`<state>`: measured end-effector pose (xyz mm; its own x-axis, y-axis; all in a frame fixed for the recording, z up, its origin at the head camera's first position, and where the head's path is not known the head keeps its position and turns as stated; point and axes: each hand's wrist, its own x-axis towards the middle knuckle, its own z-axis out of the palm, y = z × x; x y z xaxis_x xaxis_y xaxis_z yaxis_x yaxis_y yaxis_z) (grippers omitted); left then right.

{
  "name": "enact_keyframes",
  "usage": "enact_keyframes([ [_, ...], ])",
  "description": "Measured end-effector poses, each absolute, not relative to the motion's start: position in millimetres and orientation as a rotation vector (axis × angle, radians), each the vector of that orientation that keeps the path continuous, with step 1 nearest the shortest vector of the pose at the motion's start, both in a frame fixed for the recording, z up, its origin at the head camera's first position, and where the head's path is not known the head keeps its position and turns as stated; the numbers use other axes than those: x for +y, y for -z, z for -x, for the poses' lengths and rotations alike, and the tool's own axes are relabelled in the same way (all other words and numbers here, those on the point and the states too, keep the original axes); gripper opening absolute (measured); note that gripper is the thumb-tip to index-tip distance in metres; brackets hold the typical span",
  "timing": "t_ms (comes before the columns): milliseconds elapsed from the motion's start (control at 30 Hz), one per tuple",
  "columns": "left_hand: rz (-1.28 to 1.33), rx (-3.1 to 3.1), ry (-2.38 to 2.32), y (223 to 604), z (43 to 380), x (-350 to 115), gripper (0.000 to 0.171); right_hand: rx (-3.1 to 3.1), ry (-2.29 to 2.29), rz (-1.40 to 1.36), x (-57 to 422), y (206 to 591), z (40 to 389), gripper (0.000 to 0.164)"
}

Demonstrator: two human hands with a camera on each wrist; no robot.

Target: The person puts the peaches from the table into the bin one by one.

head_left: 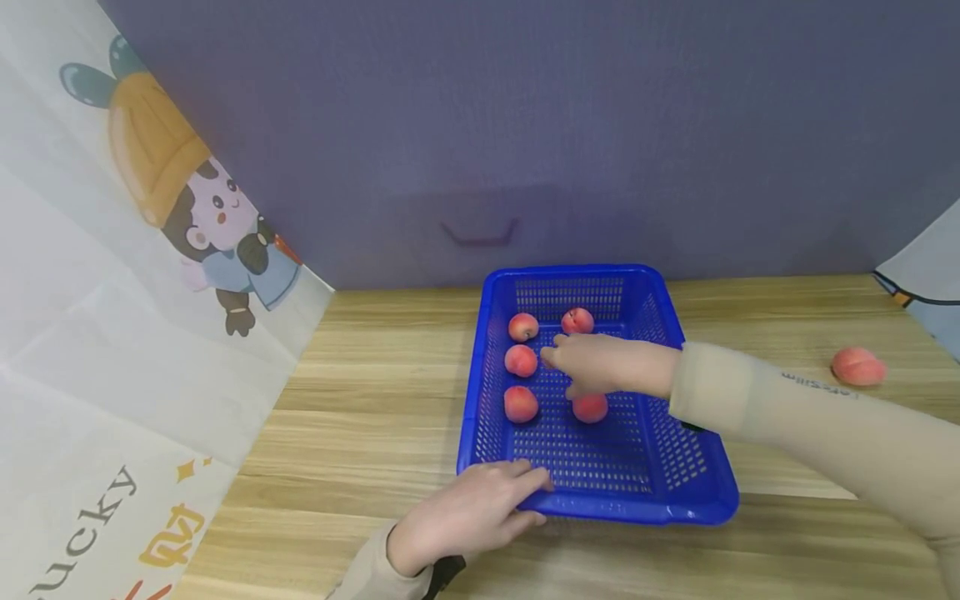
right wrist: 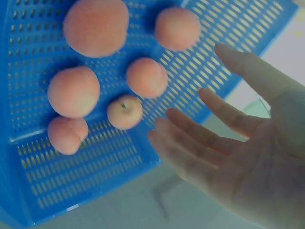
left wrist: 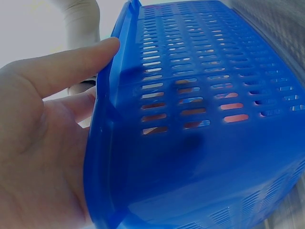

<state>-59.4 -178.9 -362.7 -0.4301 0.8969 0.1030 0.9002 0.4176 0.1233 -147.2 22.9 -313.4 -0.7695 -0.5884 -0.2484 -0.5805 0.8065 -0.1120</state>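
1. The right sleeve (head_left: 847, 442) is long and cream, with a plain cuff (head_left: 705, 383) at the wrist.
2. Small dark lettering (head_left: 817, 385) runs along its far side.
3. The left sleeve (head_left: 378, 575) is cream too, beside a black strap (head_left: 445, 575).
4. Left hand (head_left: 480, 508) and right hand (head_left: 600, 363) are bare.

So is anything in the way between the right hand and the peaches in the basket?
No, nothing visible: the right wrist view shows just open space between the right hand and the peaches. The hand is over the open blue basket.
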Motion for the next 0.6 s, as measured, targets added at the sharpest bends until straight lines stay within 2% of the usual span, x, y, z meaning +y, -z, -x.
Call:
enact_keyframes([
  [167, 1.666, -2.618, 0.254, 362.9, 59.4, -178.7, 0.02, 2.762, 0.115, 0.972, 32.7, 301.1, 145.6, 0.034],
  [400, 1.665, -2.623, 0.261, 363.2, 59.9, -178.4, 0.02, 2.873, 0.206, 0.961, 49.0, 288.7, 139.6, 0.024],
  [500, 1.665, -2.63, 0.258, 363.2, 60.2, -178.3, 0.02, 2.904, 0.268, 0.92, 55.3, 284.7, 135.8, 0.028],
  [600, 1.665, -2.639, 0.258, 363.2, 60.4, -178.3, 0.02, 2.926, 0.309, 0.877, 61.4, 281.9, 132.5, 0.039],
])
